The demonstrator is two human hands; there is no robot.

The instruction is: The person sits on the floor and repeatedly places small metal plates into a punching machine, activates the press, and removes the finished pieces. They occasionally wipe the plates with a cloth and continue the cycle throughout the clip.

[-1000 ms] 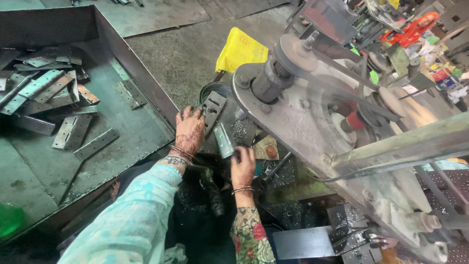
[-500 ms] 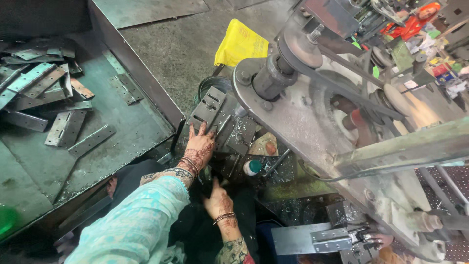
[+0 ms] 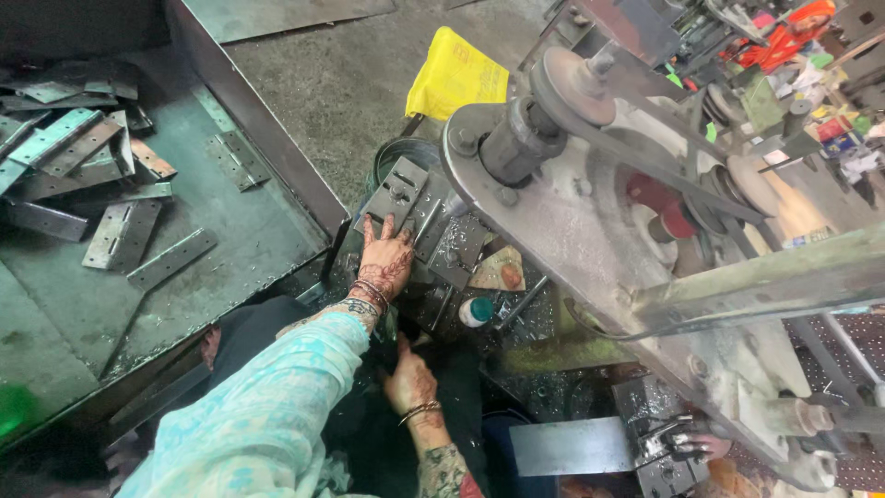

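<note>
The left hand [image 3: 385, 261], fingers spread flat, touches the grey punched metal hinge plate [image 3: 398, 194] just above it; its long axis slants upward-right. The right hand [image 3: 408, 380] rests lower, empty.

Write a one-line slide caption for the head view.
Left hand flat on a metal hinge plate beside a belt-driven press, right hand lower, tray of hinge plates alongside.
</note>
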